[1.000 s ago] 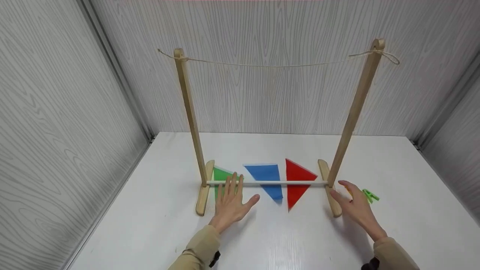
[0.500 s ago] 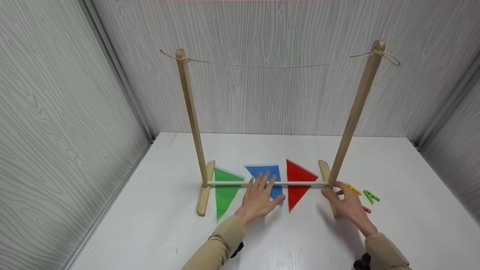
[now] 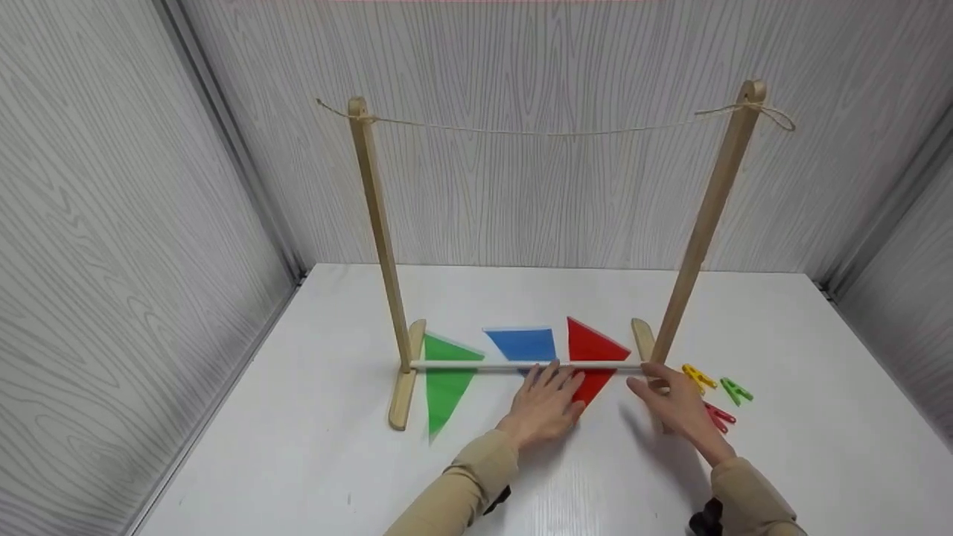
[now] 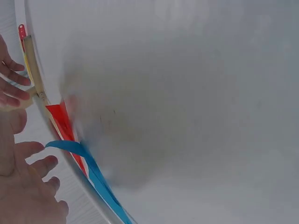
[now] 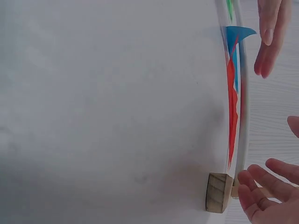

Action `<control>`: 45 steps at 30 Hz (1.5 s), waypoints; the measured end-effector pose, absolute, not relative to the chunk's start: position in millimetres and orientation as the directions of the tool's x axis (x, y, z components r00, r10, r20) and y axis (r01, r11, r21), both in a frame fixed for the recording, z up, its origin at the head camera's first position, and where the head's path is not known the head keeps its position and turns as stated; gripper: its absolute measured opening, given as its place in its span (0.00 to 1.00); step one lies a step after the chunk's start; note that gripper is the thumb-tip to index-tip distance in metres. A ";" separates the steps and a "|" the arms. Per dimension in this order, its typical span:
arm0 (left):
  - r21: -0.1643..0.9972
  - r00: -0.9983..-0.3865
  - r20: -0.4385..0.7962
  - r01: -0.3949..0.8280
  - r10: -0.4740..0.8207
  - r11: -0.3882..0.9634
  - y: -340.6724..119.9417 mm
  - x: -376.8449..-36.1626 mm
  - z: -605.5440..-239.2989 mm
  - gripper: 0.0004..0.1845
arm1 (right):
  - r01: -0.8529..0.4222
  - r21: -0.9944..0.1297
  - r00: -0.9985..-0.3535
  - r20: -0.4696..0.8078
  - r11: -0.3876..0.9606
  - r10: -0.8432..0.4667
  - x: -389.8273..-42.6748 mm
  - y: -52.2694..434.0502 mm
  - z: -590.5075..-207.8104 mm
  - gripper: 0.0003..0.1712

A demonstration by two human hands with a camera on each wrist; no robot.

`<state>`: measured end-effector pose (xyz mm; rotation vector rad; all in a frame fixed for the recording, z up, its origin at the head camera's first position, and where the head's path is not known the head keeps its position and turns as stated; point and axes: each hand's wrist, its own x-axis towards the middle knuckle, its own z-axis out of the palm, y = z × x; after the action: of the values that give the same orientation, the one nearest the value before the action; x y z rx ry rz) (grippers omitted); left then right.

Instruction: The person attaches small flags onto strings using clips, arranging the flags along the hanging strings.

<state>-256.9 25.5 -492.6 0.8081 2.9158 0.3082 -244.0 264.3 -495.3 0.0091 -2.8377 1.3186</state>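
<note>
Left hand [image 3: 547, 406] lies flat, fingers straight, on the red triangular flag [image 3: 592, 361] beneath the white rod [image 3: 476, 366]; right hand [image 3: 674, 406], fingers relaxed, touches the rod's end by the wooden rack foot [image 3: 645, 339]; no writing shows

flags [image 3: 525, 346] under rod [image 3: 476, 365], pegs [image 3: 715, 391] right

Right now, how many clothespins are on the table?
3, all right of the rack's right foot: yellow clothespin, green clothespin, red clothespin beside the right hand. None seen elsewhere.
</note>
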 end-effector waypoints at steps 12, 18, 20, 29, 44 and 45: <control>0.108 -0.830 -0.116 0.535 0.545 0.838 29.0 -250.4 -496.8 0.31 | 0.018 -0.764 -0.999 -0.039 0.645 -0.018 -248.3 257.9 -499.1 0.29; 0.103 -0.821 -0.143 0.543 0.552 0.834 29.5 -249.3 -496.9 0.30 | 0.028 -0.764 -0.997 -0.070 0.644 -0.040 -249.2 256.2 -501.2 0.30; 0.092 -0.815 -0.131 0.557 0.564 0.826 29.6 -250.0 -497.1 0.28 | 0.015 -0.754 -0.997 -0.058 0.656 -0.044 -249.0 256.3 -501.9 0.30; 0.152 -0.784 0.005 0.614 0.620 0.775 27.1 -255.3 -499.0 0.15 | -0.045 -0.701 -0.997 -0.012 0.712 -0.075 -252.0 257.2 -504.8 0.21; 0.372 -0.778 0.049 0.596 0.626 0.711 23.3 -259.1 -502.1 0.10 | -0.029 -0.697 -0.997 -0.026 0.716 -0.066 -253.9 253.5 -505.5 0.25; 0.380 -0.776 0.042 0.595 0.629 0.708 23.0 -259.2 -501.8 0.10 | -0.024 -0.702 -0.998 -0.025 0.712 -0.059 -254.3 252.8 -505.3 0.25</control>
<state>-259.2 23.0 -501.8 1.0129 2.8189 0.5793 -254.3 252.8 -505.3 0.0715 -2.9492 1.2073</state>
